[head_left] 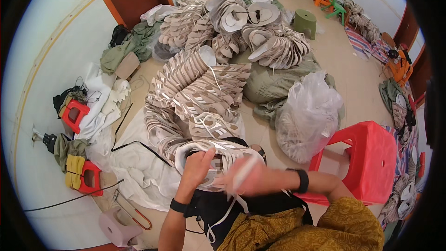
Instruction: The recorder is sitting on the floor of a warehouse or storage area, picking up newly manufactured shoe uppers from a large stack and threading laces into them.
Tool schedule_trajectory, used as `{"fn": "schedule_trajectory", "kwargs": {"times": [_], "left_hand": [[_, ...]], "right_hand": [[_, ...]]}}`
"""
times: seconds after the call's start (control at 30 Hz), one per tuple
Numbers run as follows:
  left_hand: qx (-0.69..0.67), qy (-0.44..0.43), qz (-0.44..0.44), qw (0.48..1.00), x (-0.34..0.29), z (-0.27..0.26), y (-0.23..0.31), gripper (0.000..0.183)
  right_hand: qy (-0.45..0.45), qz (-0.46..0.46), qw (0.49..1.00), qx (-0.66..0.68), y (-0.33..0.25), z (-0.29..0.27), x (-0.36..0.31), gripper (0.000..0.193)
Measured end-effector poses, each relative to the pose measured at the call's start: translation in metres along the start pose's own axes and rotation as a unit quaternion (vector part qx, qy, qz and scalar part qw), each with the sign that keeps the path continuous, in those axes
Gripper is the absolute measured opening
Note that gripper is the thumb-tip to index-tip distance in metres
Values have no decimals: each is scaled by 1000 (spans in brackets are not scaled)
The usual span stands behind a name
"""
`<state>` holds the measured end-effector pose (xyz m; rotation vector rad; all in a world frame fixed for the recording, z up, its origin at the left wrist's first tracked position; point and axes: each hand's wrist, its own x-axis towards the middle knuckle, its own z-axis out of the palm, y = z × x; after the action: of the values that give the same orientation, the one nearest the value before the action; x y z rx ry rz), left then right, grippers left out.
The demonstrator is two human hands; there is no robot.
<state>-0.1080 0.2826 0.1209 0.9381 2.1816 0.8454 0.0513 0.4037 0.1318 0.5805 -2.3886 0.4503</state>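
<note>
On my lap lies a beige and white shoe upper (186,149). My left hand (199,166) is closed on its edge, the thumb on top and the other fingers partly hidden. Over the lacing area, my right hand (246,175) is smeared by motion, so its grip does not show; a pale streak crosses it. A white shoelace (227,214) hangs below the upper onto the black cloth over my lap. Just beyond my hands, another laced upper (211,126) rests against long stacked rows of similar uppers (204,90).
More bundled uppers (188,25) lie farther off. To the right are a clear plastic bag (309,116) and a red stool (371,162); an olive sack (269,81) lies behind the bag. At left, white sheeting (139,172) covers floor near a pale pink stool (116,225).
</note>
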Motion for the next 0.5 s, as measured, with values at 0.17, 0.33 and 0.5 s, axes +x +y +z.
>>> {"fn": "schedule_trajectory", "kwargs": {"times": [0.17, 0.33, 0.5], "left_hand": [[-11, 3, 23, 1000, -4, 1, -2, 53], [15, 8, 110, 994, -4, 6, -10, 55], [-139, -86, -33, 986, 10, 8, -30, 77]], "right_hand": [[-14, 383, 895, 226, 48, 14, -5, 49], [-36, 315, 943, 101, 45, 33, -1, 46], [-107, 292, 945, 104, 44, 31, 11, 37]]}}
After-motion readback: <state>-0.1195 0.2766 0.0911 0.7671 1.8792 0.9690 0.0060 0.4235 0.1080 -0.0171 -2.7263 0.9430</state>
